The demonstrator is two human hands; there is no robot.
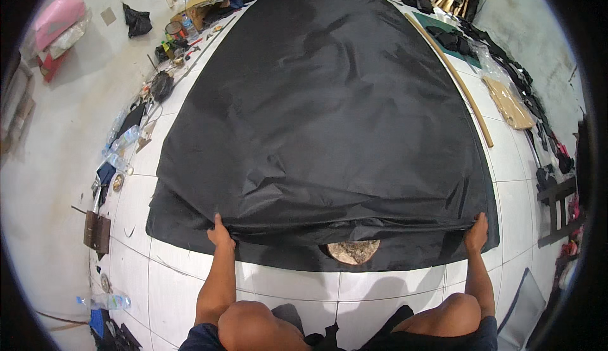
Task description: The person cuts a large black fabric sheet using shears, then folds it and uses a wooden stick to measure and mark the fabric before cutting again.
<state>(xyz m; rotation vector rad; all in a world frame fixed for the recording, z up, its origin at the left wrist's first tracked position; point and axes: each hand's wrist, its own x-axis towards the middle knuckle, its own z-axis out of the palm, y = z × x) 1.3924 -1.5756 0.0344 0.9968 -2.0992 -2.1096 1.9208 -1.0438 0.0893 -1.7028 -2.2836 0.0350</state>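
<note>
Left hand (221,231) and right hand (476,232) grip black cloth (329,117) near its closest edge; long axis seemingly runs straight ahead.

Cloth (323,117) lies on the floor (291,284), bottles (128,137) left, pole (453,74) right, perhaps a stone (353,252) on its near end.

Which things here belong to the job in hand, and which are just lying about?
Likely in the job:
left hand and right hand, gripping
upper black sheet
dark lower layer
round block, partly covered

Apparently lying about:
tan pole, role unclear
brown package
lower-left bottle
grey sheet
</note>
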